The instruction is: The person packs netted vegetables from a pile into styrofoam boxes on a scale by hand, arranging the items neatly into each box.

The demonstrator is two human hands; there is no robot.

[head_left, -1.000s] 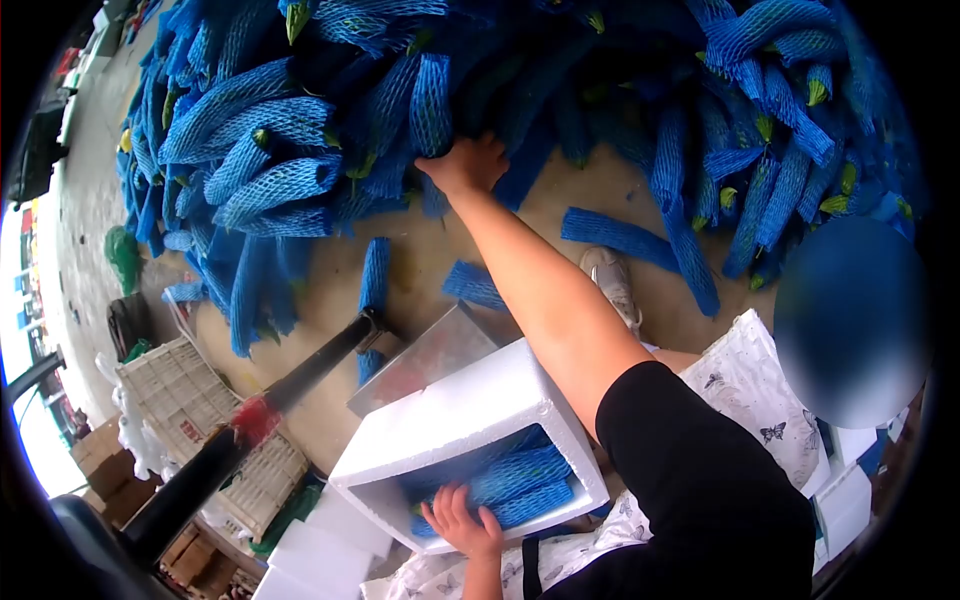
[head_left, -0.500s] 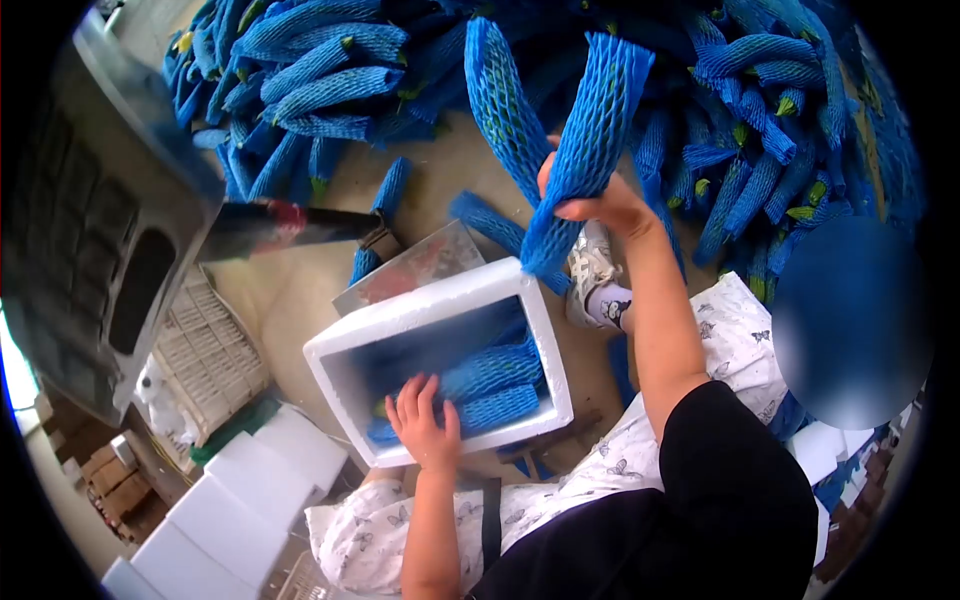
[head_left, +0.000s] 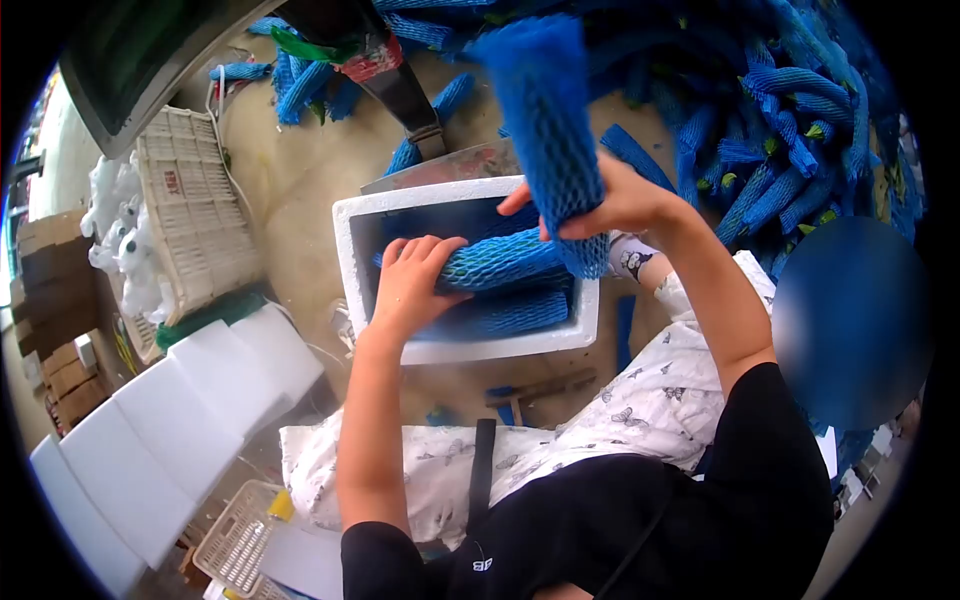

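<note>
A white foam box (head_left: 352,270) lies in front of me with several blue-netted pieces inside. My left hand (head_left: 415,285) is closed round the near end of one blue-netted piece (head_left: 505,258) at the box opening. Over the box's right side, my right hand (head_left: 610,205) grips a blue net sleeve (head_left: 555,130) that stands nearly upright, its upper end blurred. The lower end of that sleeve overlaps the right end of the piece at my left hand; whether they touch is unclear.
A big heap of blue-netted green produce (head_left: 770,130) spreads at the back right. A metal scale (head_left: 400,100) stands behind the box. At left are a cream crate (head_left: 190,210), white foam lids (head_left: 190,420) and cardboard boxes (head_left: 55,270). A small basket (head_left: 235,525) sits lower left.
My right hand has moved down and left from the heap with netting, now over the box. My left hand has shifted from resting inside the box to holding a netted piece. The view has turned.
</note>
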